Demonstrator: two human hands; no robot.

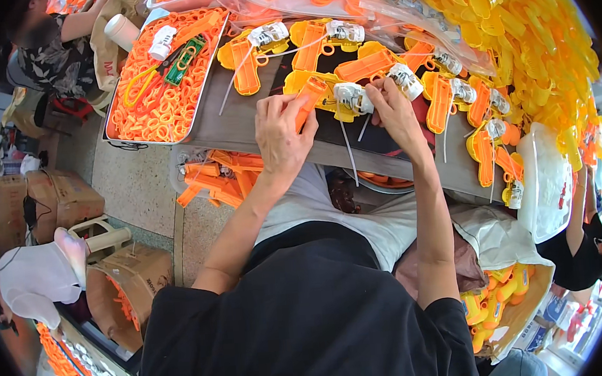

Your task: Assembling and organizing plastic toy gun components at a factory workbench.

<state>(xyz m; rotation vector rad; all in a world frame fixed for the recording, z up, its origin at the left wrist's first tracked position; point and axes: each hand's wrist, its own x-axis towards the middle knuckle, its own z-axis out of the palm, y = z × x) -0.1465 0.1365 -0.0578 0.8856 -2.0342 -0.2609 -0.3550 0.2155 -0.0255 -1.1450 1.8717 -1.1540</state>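
Observation:
My left hand grips an orange and yellow toy gun by its orange body, at the edge of the grey work table. My right hand pinches the small white packet tied to that toy, with a thin white cable tie hanging below. Several more orange and yellow toy guns with white packets lie across the table just beyond my hands.
A metal tray of orange rings, with scissors, stands at the left. Yellow plastic parts pile up at the right. A clear bin of orange pieces sits under the table. Cardboard boxes stand on the floor; other people work nearby.

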